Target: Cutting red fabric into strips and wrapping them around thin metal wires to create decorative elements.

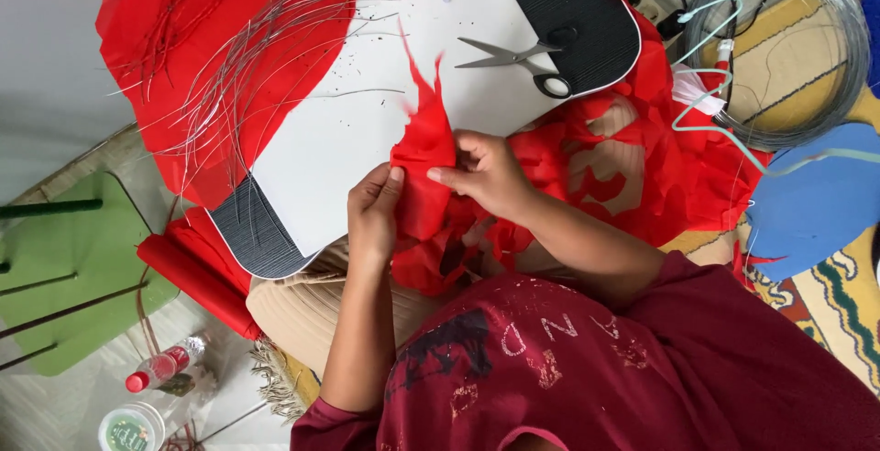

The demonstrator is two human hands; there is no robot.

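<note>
We pinch the red paper piece between left hand and right hand, both grips grasping it; we keep the fold taut above the white surface.

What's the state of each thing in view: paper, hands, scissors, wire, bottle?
red paper piece: crumpled, pinched between both hands
left hand: fingers closed on the paper's left edge
right hand: fingers closed on the paper's right side
scissors: lying on the white board, blades slightly open
wire coil: wound, on the floor
cut wires: loose, spread out
bottle: capped, lying down
</note>
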